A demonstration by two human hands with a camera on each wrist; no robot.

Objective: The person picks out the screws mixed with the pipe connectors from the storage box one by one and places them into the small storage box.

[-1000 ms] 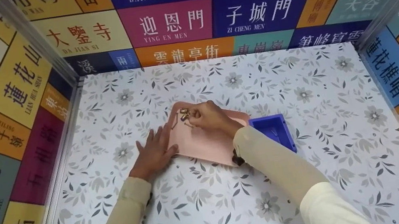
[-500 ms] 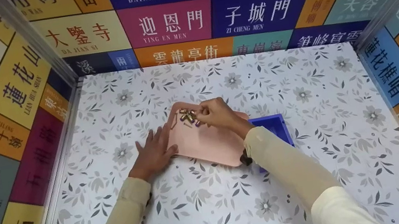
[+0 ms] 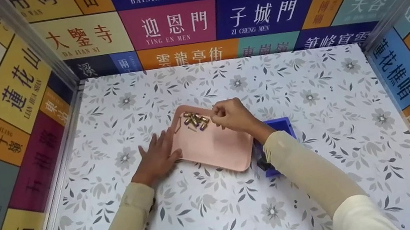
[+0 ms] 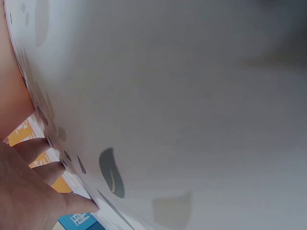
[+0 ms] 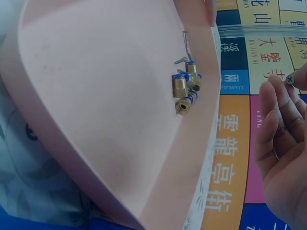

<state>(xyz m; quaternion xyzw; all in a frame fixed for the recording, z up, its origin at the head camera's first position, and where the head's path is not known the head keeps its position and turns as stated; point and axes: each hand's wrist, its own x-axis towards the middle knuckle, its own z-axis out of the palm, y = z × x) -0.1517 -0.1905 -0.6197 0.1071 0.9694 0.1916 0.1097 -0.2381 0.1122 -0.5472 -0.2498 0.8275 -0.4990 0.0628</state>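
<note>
A cross-headed screw point(image 5: 289, 80) is pinched between thumb and fingertip of my right hand point(image 3: 234, 115), over the far side of the pink tray point(image 3: 211, 147). That hand is farther right than a second ago, clear of the brass fittings point(image 5: 180, 88). My left hand point(image 3: 156, 159), fingers spread, touches the tray. Only the right-wrist view reveals the screw.

Long beige sleeves point(image 3: 121, 226) are worn, the right one topped by cream cloth point(image 3: 361, 216), a black piece point(image 3: 264, 163) beside its cuff point(image 3: 272, 143).
</note>
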